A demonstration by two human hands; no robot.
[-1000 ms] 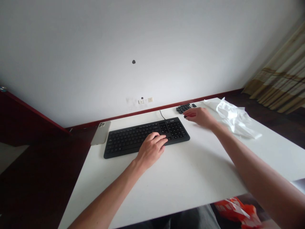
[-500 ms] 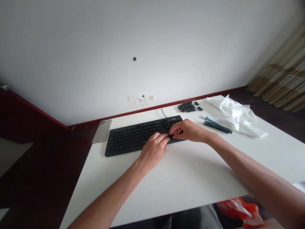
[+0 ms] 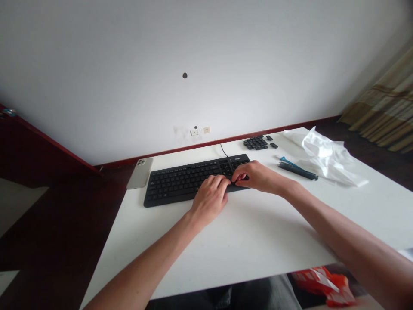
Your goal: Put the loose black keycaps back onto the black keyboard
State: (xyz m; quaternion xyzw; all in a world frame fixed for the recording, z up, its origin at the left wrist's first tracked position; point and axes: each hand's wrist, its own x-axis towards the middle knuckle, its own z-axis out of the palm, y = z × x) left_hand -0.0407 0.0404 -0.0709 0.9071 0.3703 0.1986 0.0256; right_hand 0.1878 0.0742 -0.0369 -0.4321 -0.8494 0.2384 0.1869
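The white desk [image 3: 258, 241] holds a phone [image 3: 140, 173], loose keycaps [image 3: 256, 142], apparently crumpled plastic [image 3: 332, 161].

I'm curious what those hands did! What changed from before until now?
The right hand moved left from the loose keys to the keyboard, and now reaches in beside the left hand. A tool now shows on the table. The left hand, loose keys and phone stayed put.
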